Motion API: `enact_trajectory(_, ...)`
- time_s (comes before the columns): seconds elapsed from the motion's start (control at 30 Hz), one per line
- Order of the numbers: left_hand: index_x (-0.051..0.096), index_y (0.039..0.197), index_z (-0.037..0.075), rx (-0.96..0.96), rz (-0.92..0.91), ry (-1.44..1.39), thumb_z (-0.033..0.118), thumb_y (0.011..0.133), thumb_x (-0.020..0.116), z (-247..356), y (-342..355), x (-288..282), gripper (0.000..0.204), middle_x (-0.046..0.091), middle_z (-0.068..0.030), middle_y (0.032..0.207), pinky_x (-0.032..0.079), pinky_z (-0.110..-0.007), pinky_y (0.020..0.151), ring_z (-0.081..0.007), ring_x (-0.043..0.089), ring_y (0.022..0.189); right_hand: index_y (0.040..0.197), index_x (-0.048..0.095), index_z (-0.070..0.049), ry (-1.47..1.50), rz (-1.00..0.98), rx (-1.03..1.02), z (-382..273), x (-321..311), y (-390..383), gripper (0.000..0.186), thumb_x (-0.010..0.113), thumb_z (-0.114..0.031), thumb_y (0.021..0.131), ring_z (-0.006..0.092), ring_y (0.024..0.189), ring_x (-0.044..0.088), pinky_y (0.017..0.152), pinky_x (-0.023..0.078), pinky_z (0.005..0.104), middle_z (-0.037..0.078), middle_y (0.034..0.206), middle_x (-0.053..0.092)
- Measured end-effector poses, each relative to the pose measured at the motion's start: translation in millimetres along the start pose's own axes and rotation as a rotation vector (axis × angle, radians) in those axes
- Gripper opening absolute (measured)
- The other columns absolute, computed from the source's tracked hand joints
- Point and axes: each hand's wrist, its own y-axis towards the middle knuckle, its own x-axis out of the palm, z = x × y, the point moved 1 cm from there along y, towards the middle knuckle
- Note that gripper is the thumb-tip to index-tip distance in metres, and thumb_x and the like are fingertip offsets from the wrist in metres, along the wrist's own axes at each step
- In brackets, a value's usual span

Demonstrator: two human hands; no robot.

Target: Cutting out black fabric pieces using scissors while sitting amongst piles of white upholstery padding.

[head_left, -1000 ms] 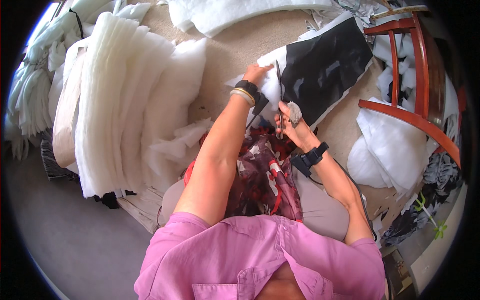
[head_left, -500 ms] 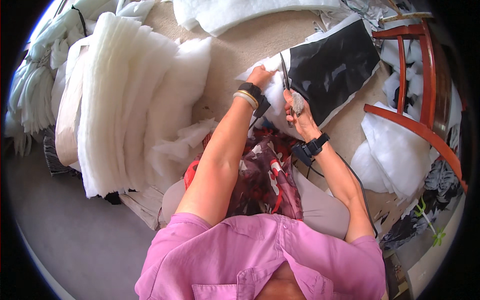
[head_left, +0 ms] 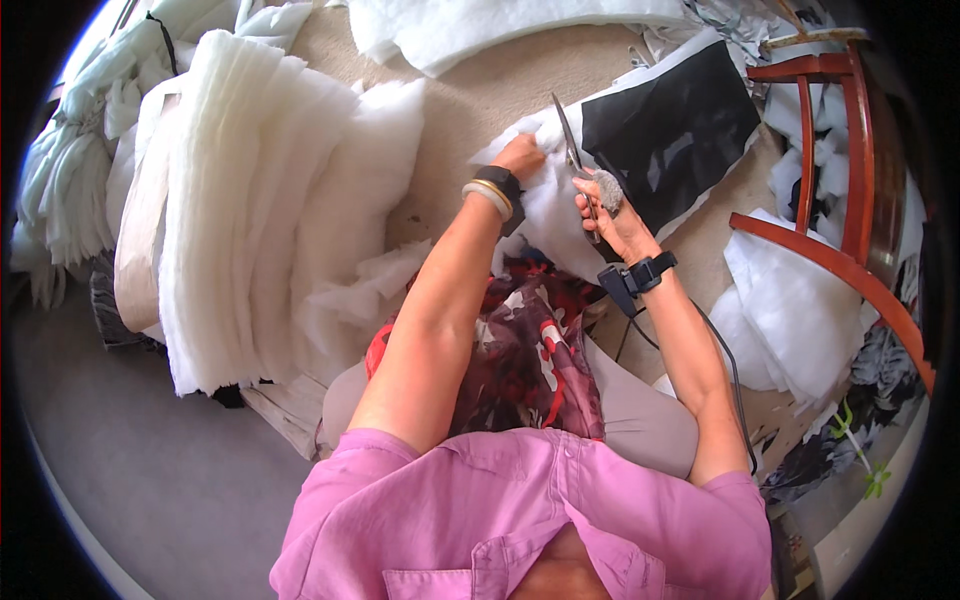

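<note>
White fluffy wadding (head_left: 550,205) spreads over my lap and away from me. At its left edge, my left hand (head_left: 520,158) is closed on the wadding. A black sheet (head_left: 672,125) lies on the wadding's right part, with a white border showing around it. My right hand (head_left: 615,222) grips a pair of long dark scissors (head_left: 570,138), whose tips point away from me. Grey padding (head_left: 607,190) is wrapped on the scissors' handle. The blades lie above the white wadding, just left of the black sheet. Whether the blades touch the wadding is hard to see.
A thick stack of white wadding (head_left: 235,210) stands at the left. Another long white strip (head_left: 510,28) lies at the far side. To the right is a reddish wooden chair frame (head_left: 850,150), with white wadding pieces (head_left: 790,300) beside it. A black cable (head_left: 728,355) runs along my right forearm.
My right hand with the scissors has moved a little to the right and toward me, and the blades lean further left. My left hand stays nearly in place on the wadding.
</note>
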Motion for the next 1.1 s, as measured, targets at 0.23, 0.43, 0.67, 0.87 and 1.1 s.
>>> enact_trajectory(0.23,0.06,0.098,-0.001,0.073,-0.026,0.276,0.007,0.074,0.049,-10.4,5.6,-4.4,0.027,0.061,-0.0219,0.092,0.044,-0.034,0.077,-0.0288,0.06,0.088,0.123,0.036,-0.002,-0.104,0.021,-0.119,5.7,6.0,4.1,0.061,0.067,-0.017,0.073,0.0032,0.055,0.04,0.04,0.031,0.0147,-0.002,0.067,0.043)
enact_trajectory(0.43,0.06,0.098,0.001,0.22,-0.076,0.348,0.008,0.074,0.049,-3.5,7.9,-5.9,0.027,0.058,-0.0215,0.1,0.04,-0.036,0.087,-0.0313,0.055,0.099,0.122,0.038,-0.003,-0.113,0.061,-0.15,4.8,-1.0,8.0,0.056,0.066,-0.016,0.074,0.004,0.055,0.042,0.04,0.034,0.015,-0.001,0.067,0.044)
enact_trajectory(0.67,0.063,0.097,0.015,-0.268,0.447,0.473,0.017,0.07,0.057,7.5,-9.5,-60.4,0.027,0.045,-0.0155,0.122,0.044,-0.042,0.083,-0.0314,0.048,0.108,0.124,0.035,-0.004,-0.282,-0.167,-0.068,-8.4,-4.0,-21.7,0.052,0.06,-0.02,0.08,0.0089,0.065,0.051,0.053,0.047,0.022,0.003,0.075,0.052)
enact_trajectory(0.87,0.065,0.092,0.019,0.359,0.604,0.918,0.013,0.062,0.058,13.3,-6.1,-62.6,0.03,0.048,-0.0085,0.116,0.021,-0.052,0.1,-0.0292,0.04,0.113,0.125,0.032,-0.002,-0.326,-0.279,0.053,-20.0,-13.5,-66.3,0.056,0.059,-0.016,0.079,0.0128,0.071,0.056,0.062,0.05,0.0248,0.007,0.08,0.056)
enact_trajectory(1.1,0.065,0.084,0.016,0.133,0.016,1.015,0.017,0.066,0.057,-24.0,-11.5,-10.6,0.02,0.062,-0.0014,0.092,0.027,-0.061,0.088,-0.0189,0.049,0.101,0.125,0.035,-0.002,-0.099,0.091,-0.394,-16.9,-101.7,-89.2,0.058,0.062,-0.025,0.079,0.0082,0.057,0.053,0.049,0.042,0.019,0.006,0.075,0.055)
